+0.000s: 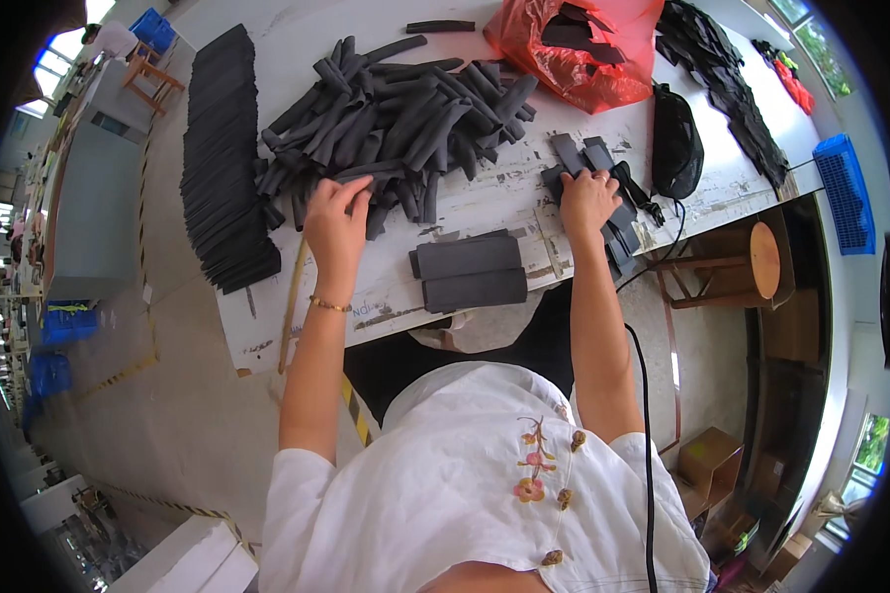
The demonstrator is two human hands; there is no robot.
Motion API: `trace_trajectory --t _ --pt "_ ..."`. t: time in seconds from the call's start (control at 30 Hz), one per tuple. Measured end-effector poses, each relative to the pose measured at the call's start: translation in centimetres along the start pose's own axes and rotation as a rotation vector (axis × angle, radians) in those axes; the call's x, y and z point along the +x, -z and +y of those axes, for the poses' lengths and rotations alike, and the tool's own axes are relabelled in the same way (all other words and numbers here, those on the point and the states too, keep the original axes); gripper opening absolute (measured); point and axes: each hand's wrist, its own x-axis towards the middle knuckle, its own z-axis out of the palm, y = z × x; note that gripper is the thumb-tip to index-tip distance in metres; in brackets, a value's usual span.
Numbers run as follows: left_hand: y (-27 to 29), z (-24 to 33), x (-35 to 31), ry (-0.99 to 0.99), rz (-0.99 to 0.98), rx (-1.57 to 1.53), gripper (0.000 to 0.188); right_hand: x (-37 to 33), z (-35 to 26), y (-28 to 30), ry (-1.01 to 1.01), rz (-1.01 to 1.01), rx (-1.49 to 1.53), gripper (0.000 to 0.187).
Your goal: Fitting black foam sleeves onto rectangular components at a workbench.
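Observation:
A large heap of folded or rolled dark grey fabric strips (386,124) lies on the white table. At its near left edge my left hand (334,222) pinches a dark grey strip (376,170) between thumb and fingers. My right hand (591,203) bends its fingers over flat dark grey fabric pieces (618,237) that overlap near the table's front edge, gripping at them; the fingertips are partly hidden. Between the hands two neat stacks of flat dark grey pieces (470,272) lie side by side, touching.
A long row of overlapped dark strips (227,158) runs along the table's left side. A wooden stick (294,301) crosses the front edge. At the back stand a red plastic bag (588,59), a black pouch (676,143) and more black pieces (727,89). A cable (646,425) hangs right; a stool (761,259) stands beyond.

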Motion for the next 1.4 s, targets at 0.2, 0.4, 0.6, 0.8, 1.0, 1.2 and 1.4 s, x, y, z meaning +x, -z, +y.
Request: trace_trajectory --t 0.2,0.4,0.6,0.8,1.0,1.2,1.4 --pt "-1.6 -1.0 -5.3 0.563 -0.165 -0.502 0.019 0.0 1.1 -1.7 0.214 0.120 -0.078 0.016" --pt "-2.6 0.2 -6.7 1.035 0.102 -1.074 0.020 0.3 3.3 -0.5 0.209 0.287 0.253 0.015" --pt "-2.9 -1.1 -8.0 1.242 0.382 -1.400 0.020 -2.3 0.3 6.5 0.133 0.136 1.004 0.020" --pt "-0.2 1.7 -5.4 1.438 0.199 -1.865 0.015 -9.4 -4.1 9.6 0.278 -0.513 1.372 0.051" --pt "0.4 0.8 -5.5 1.174 0.143 -1.669 0.013 -11.9 -5.3 12.3 0.492 -0.631 1.077 0.046" --pt "0.6 3.4 -4.5 1.098 0.140 -1.548 0.018 -12.7 -5.4 13.0 0.710 -0.504 1.065 0.039" --pt "-0.2 5.2 -5.5 1.222 0.052 -1.920 0.025 -15.5 -9.4 12.1 0.714 -0.555 1.252 0.029"
